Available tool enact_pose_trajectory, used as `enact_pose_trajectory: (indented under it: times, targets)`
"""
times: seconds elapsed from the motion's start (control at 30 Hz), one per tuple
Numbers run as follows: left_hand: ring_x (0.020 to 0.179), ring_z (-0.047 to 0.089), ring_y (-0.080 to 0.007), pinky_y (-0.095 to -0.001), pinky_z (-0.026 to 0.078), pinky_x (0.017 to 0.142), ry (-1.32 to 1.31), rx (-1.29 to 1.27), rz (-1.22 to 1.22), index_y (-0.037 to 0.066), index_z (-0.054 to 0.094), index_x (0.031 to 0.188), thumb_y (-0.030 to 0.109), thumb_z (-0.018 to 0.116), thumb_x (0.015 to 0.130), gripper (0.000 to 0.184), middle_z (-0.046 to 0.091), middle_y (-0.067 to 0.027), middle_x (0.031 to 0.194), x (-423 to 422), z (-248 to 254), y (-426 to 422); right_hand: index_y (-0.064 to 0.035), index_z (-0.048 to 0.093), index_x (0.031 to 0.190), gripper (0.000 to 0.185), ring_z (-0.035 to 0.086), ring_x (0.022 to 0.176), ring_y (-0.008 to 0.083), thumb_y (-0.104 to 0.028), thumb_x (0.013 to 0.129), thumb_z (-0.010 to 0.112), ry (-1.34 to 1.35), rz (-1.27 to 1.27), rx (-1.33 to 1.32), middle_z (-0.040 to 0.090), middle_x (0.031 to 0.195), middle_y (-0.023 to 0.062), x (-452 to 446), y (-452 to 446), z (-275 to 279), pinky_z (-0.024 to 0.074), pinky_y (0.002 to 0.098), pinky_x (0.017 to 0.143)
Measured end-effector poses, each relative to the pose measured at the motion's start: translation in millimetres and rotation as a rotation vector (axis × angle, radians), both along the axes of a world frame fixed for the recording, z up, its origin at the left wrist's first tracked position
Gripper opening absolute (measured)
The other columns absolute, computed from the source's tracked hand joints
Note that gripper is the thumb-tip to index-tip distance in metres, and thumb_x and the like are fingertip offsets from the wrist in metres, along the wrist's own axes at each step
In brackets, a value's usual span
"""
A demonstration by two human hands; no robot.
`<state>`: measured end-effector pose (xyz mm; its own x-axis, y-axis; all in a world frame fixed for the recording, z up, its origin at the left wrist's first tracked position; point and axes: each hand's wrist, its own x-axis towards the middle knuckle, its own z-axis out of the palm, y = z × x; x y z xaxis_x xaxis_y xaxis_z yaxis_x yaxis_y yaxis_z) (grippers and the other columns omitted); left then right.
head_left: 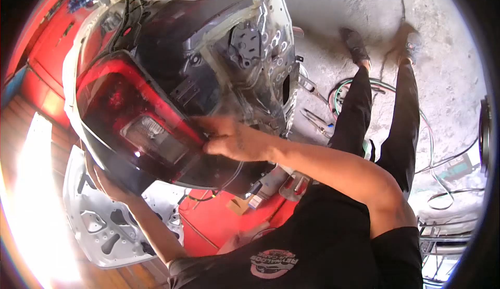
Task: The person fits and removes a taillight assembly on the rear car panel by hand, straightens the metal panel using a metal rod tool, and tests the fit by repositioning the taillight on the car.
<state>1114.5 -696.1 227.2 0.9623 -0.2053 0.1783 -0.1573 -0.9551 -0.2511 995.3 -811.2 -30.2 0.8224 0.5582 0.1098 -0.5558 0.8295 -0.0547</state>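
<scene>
While the right hand (pixel 234 140) bends its fingers at the glossy red plastic tail light (pixel 136 113) in the curved grey panel (pixel 121 172), the left hand (pixel 109 186) flanks it, neither grip readable; even pressure looks wisest.

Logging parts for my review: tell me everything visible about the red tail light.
The tail light has a glossy, plastic-looking lens with a bright red border, a darker red middle and a paler, clear-looking patch. It slants from upper left to lower right in view, at the corner of the car body, whose pale edge curves along its outer side. The right hand is at its inner edge. Its back is hidden, so any fixings cannot be judged.
</scene>
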Motion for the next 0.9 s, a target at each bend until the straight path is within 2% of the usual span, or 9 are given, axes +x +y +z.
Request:
enact_pose_trajectory:
  times: [0.1, 0.17, 0.33, 0.37, 0.47, 0.57, 0.6, 0.77, 0.9]
  targets:
    - [0.108, 0.058, -0.0276, -0.0358, 0.047, 0.092, -0.037, -0.049, 0.143, 0.0, 0.057, 0.119, 0.011, 0.056, 0.086, 0.035, 0.059, -0.0145, 0.119, -1, -3, -7, 0.0041, 0.025, 0.141, 0.071, 0.037, 0.129, 0.0274, -0.018, 0.08, 0.054, -0.087, 0.027, -0.129, 0.038, 0.139, 0.02, 12, 6, -5, 0.0267, 0.0322, 0.108]
    - [0.113, 0.053, -0.0262, -0.0354, 0.043, 0.096, 0.002, 0.229, 0.093, -0.003, 0.052, 0.123, 0.016, 0.049, 0.09, 0.038, 0.054, -0.0155, 0.125, -2, -1, -5, 0.0055, 0.023, 0.141, 0.078, 0.034, 0.132, 0.0324, -0.026, 0.078, 0.058, -0.137, 0.025, -0.237, 0.031, 0.144, 0.0238, 19, 12, -2, 0.0244, 0.034, 0.11]
    - [0.119, 0.046, -0.0252, -0.0373, 0.033, 0.105, 0.154, 0.437, -0.225, -0.007, 0.047, 0.127, 0.021, 0.037, 0.096, 0.043, 0.051, -0.0169, 0.127, -3, 20, 21, 0.0046, 0.021, 0.141, 0.086, 0.029, 0.134, 0.0369, -0.034, 0.076, 0.062, -0.192, 0.024, -0.339, 0.023, 0.147, 0.0254, 25, 0, -11, 0.0252, 0.0365, 0.11]
    - [0.12, 0.046, -0.0258, -0.0377, 0.032, 0.105, 0.128, 0.301, -0.127, -0.007, 0.048, 0.126, 0.021, 0.037, 0.096, 0.043, 0.051, -0.0171, 0.127, -2, 23, 25, 0.0036, 0.021, 0.142, 0.086, 0.029, 0.134, 0.0372, -0.035, 0.076, 0.063, -0.197, 0.026, -0.341, 0.023, 0.147, 0.0254, 26, -4, -12, 0.026, 0.037, 0.11]
    - [0.121, 0.045, -0.028, -0.0397, 0.03, 0.105, 0.022, -0.192, 0.172, -0.009, 0.052, 0.122, 0.021, 0.037, 0.095, 0.042, 0.051, -0.0181, 0.128, 1, 18, 21, 0.0001, 0.034, 0.138, 0.071, 0.045, 0.123, 0.036, -0.028, 0.079, 0.062, -0.327, 0.018, -0.516, 0.042, 0.134, 0.0258, 31, -20, -16, 0.038, 0.0387, 0.101]
    - [0.121, 0.045, -0.0286, -0.0405, 0.029, 0.106, 0.01, -0.198, 0.15, -0.01, 0.051, 0.122, 0.02, 0.037, 0.094, 0.043, 0.05, -0.0191, 0.128, 2, 10, 11, 0.0001, 0.047, 0.127, 0.052, 0.055, 0.106, 0.038, -0.022, 0.081, 0.057, -0.413, 0.012, -0.69, 0.056, 0.115, 0.0243, 30, -31, -38, 0.0439, 0.0439, 0.092]
    - [0.121, 0.045, -0.0289, -0.0404, 0.028, 0.106, 0.013, -0.212, 0.113, -0.011, 0.051, 0.121, 0.018, 0.038, 0.093, 0.043, 0.05, -0.0201, 0.128, 2, 11, 13, 0.0, 0.055, 0.119, 0.039, 0.065, 0.084, 0.0309, -0.013, 0.082, 0.06, -0.334, -0.132, -0.8, 0.065, 0.092, 0.0184, 25, -32, -46, 0.0503, 0.037, 0.075]
    - [0.12, 0.047, -0.0299, -0.0406, 0.028, 0.106, -0.01, -0.27, 0.02, -0.012, 0.054, 0.118, 0.017, 0.04, 0.094, 0.04, 0.054, -0.0217, 0.124, 3, 8, 14, 0.0004, 0.056, 0.118, 0.034, 0.065, 0.077, 0.0231, -0.005, 0.085, 0.054, -0.341, 0.038, -1.029, 0.065, 0.09, 0.0174, 38, -78, -77, 0.0503, 0.0328, 0.071]
    - [0.124, 0.044, -0.0251, -0.0361, 0.024, 0.109, -0.045, -0.273, 0.025, -0.009, 0.052, 0.123, 0.021, 0.037, 0.097, 0.042, 0.051, -0.0194, 0.129, 2, 8, 15, -0.0008, 0.055, 0.12, 0.037, 0.063, 0.084, 0.0212, 0.001, 0.083, 0.055, -0.565, -0.362, -1.296, 0.062, 0.099, 0.0157, 37, -79, -83, 0.0492, 0.0309, 0.073]
